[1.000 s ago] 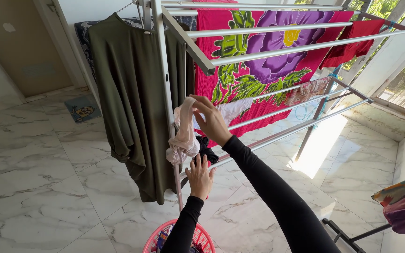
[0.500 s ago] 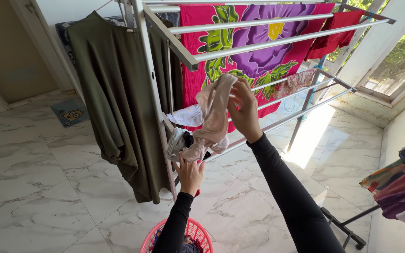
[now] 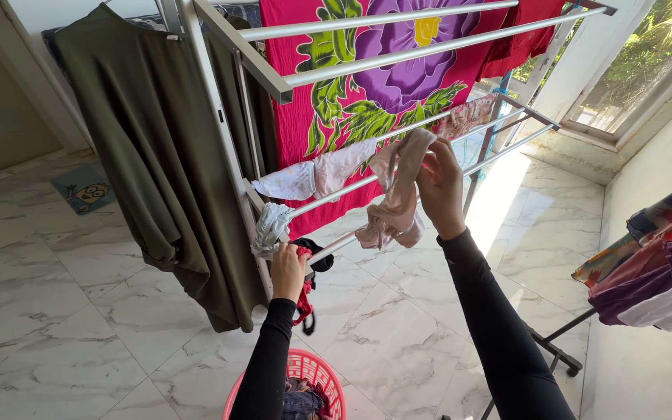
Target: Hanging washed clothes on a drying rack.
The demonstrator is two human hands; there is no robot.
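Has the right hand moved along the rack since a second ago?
Yes. The right hand, holding the pink garment, has gone from beside the rack's upright post further out along the rails, toward the window.

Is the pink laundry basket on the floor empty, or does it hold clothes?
Not empty: dark clothes show inside the pink basket, between the rim and the left sleeve.

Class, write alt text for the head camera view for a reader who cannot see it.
A person's right hand drapes a pale pink garment over a metal drying rack, while the left hand grips red-and-black clothing above a pink plastic laundry basket.
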